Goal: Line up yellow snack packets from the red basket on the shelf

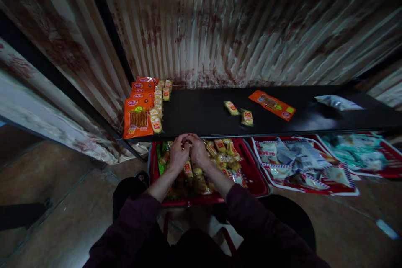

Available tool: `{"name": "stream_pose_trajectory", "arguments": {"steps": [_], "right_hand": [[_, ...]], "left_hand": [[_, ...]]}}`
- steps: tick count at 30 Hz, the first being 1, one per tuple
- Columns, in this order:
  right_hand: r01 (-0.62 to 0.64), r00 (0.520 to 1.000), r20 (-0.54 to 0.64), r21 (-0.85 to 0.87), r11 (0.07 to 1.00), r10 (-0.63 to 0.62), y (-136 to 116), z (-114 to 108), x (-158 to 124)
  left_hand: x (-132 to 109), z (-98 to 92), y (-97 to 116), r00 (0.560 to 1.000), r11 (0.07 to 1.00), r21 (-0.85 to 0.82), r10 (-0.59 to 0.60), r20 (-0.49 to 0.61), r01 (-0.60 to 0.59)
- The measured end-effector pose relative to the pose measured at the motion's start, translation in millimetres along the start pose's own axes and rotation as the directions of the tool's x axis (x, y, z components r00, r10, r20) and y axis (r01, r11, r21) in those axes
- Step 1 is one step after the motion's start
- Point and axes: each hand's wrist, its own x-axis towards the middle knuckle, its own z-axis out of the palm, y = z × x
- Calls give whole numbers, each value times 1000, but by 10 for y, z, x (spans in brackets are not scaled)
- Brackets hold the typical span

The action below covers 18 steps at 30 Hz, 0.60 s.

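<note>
My left hand (179, 153) and my right hand (198, 150) meet at the front edge of the black shelf, above a red basket (255, 171). Their fingers are curled together at the tips, and whatever may be between them is hidden. Below lie many small yellow wrapped snacks (188, 169), with a green packet (161, 157) at the basket's left side. On the shelf's left end, orange snack bags (138, 119) stand in an overlapping row. Beside them runs a line of small wrapped snacks (156, 121).
On the black shelf (197, 111) lie two wrapped snacks (247, 117), an orange packet (272, 104) and a silvery packet (339, 102). To the right are a basket of white packets (301, 157) and one of teal packets (361, 150). A pleated curtain (201, 29) hangs behind; a black post (108, 21) rises left.
</note>
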Motion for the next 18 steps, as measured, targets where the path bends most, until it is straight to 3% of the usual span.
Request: {"name": "stream_pose_trajectory", "arguments": {"steps": [4,7,12,18], "right_hand": [[-42,998,-35,7,999,43,46,58,-171],[-86,996,3,-1,996,86,197,155,-290],[-196,966,148,-106,975,211,561,353,-509],[-235,956,144,-155,960,257,756,478,-670]], "left_hand": [[-163,28,-113,1000,1000,25,18,-11,-18],[-219,66,-301,1000,1000,19,-7,15,7],[-222,193,-677,963,973,104,-219,156,205],[-252,290,-811,941,968,148,-234,246,202]]}}
